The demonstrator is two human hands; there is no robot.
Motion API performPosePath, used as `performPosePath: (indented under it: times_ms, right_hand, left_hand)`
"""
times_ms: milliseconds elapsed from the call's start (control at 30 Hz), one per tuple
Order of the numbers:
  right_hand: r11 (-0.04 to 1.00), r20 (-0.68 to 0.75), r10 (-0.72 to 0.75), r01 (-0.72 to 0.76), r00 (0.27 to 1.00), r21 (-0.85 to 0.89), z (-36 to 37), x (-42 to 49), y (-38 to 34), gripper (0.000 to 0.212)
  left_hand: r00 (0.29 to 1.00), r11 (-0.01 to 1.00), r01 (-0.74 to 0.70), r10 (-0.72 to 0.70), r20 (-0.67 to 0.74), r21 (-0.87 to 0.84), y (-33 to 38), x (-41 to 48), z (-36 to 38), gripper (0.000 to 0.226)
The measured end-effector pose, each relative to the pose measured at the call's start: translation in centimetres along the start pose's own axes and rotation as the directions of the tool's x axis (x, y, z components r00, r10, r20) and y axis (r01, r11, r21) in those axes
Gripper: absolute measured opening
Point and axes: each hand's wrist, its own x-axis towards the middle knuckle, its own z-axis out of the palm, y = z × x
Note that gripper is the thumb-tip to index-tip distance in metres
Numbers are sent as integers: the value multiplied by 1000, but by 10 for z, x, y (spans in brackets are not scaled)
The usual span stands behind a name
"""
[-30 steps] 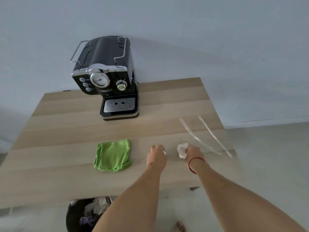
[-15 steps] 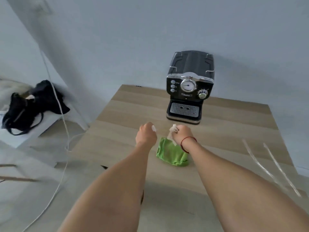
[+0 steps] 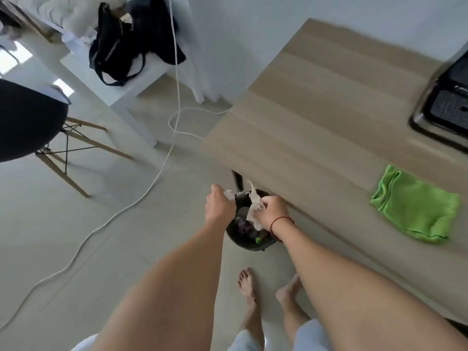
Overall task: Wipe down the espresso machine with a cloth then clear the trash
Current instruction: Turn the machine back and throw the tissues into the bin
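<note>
Both hands hover over a black trash bin (image 3: 253,245) standing on the floor beside the wooden table (image 3: 316,117). My right hand (image 3: 272,211) is closed on a crumpled white tissue (image 3: 254,209) that hangs above the bin's mouth. A small white scrap (image 3: 229,194) pokes from the fingers of my left hand (image 3: 219,206), which is closed around it. The folded green cloth (image 3: 415,205) lies on the table to the right. Only the drip tray and base of the black espresso machine (image 3: 445,105) show at the right edge.
A white cable (image 3: 162,171) loops across the floor to the left. A black chair (image 3: 27,120) with wooden legs stands at the far left, and a black bag (image 3: 119,46) rests on a low white table behind. My bare feet (image 3: 249,287) stand just before the bin.
My view has swung left and down from the table to the floor. Both hands have carried their white trash off the table and now hold it over the bin.
</note>
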Motion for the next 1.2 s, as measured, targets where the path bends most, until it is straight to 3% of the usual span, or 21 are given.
performPosePath:
  times_ms: [267,433,533,633,700,900,1100,1200]
  right_hand:
    - [982,-23,187,-187,982,-5,79,123,91,15]
    - [966,-11,260,-260,965,-1,131,197,142,25]
    - [964,96,260,-253,961,-80,150,219,159,24]
    - [951,187,300,-279,935,-133,157,223,164,50]
    - [946,180,315,-294,932,-134,157,215,158,57]
    - [962,190,227,-190,955,-195,135,139,86,50]
    - [982,213,-58,94,975,-162,66,24,-55,50]
    - [974,59,-206,211,977,-83,9,-18,-103,48]
  left_hand:
    - [976,971,205,-194,97,-125,-81,100,138,29]
    - [958,949,276,-257,130,-155,-122,160,217,33]
    - [944,942,303,-276,181,-142,-140,179,244,43]
    - [938,945,304,-275,210,-121,-150,179,249,50]
    - [942,954,285,-261,212,-91,-151,171,240,47]
    - [972,977,195,-205,116,91,-125,120,145,43]
    - [994,973,-5,30,-108,230,-44,43,-30,45]
    - [964,958,-140,190,-185,252,12,2,-96,44]
